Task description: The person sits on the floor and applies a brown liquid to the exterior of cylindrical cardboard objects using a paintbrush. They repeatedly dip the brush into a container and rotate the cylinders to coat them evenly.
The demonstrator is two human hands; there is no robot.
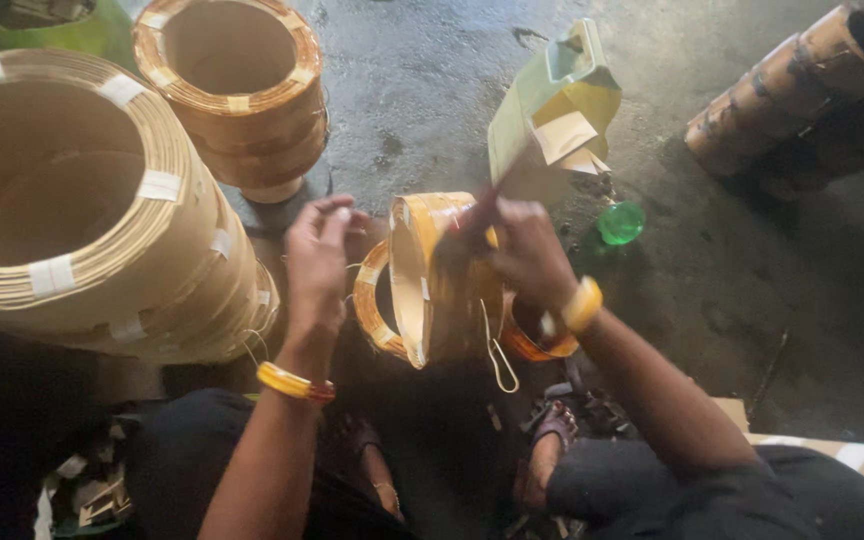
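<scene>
A large paper-wrapped coil (82,210) is sitting far left; the left hand (317,265), grip released, is hovering beside the small upright coil (432,275) (tilted on the floor), while the right hand (527,255) is clenching a thin stick (497,190) against it.

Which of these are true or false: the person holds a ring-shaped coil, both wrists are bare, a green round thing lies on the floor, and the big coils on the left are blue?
1. The right hand holds a ring-shaped coil on edge. True.
2. Both wrists are bare. False: each wears a yellow bangle.
3. A green round object lies on the floor. True.
4. The big coils on the left are blue. False: they are tan, with pale tape strips.
5. The left hand rests flat on the floor. False: it is raised beside the coil.
</scene>
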